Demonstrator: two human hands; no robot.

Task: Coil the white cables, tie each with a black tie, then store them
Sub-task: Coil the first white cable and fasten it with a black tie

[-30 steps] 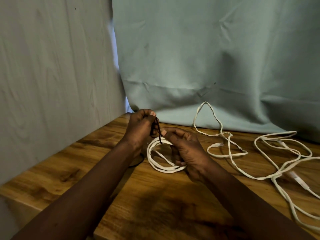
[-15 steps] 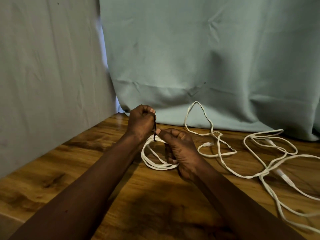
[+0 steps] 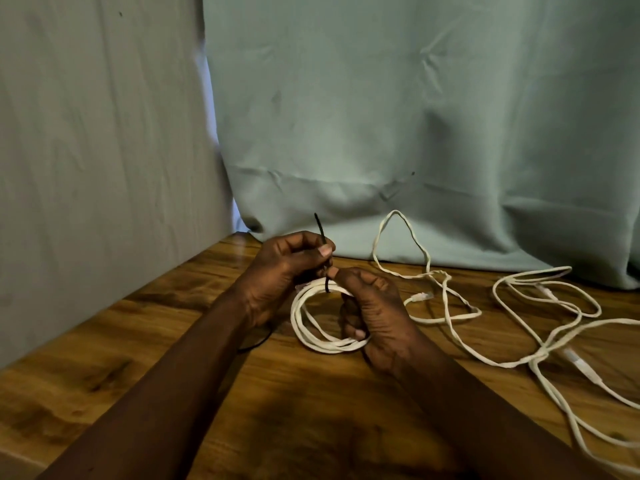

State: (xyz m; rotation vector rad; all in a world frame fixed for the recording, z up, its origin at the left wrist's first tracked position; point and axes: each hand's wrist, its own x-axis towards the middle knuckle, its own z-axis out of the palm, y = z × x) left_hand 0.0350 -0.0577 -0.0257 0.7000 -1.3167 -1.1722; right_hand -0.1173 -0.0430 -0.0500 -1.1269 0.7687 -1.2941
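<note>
1. The black tie (image 3: 321, 233) is pinched by the left hand (image 3: 284, 271) just above the coil (image 3: 311, 337), with its free tail poking up past the knuckles.
2. The coil is gripped by the right hand (image 3: 374, 317). Fingers are curled through the ring, and the thumb is pressed on the coil's top, where the tie is looped round the strands.
3. Left of the coil, under the left wrist, a dark loop (image 3: 259, 342) is glimpsed on the table (image 3: 173, 358); it is possibly a spare tie.
4. Right of the coil, loose white cables (image 3: 542, 355) are sprawled uncoiled.
5. Progress, as judged: one cable is coiled and its tie is threaded but not yet seen cinched. The rest are left to be coiled and tied, nothing is stored, and no storage spot is shown.
</note>
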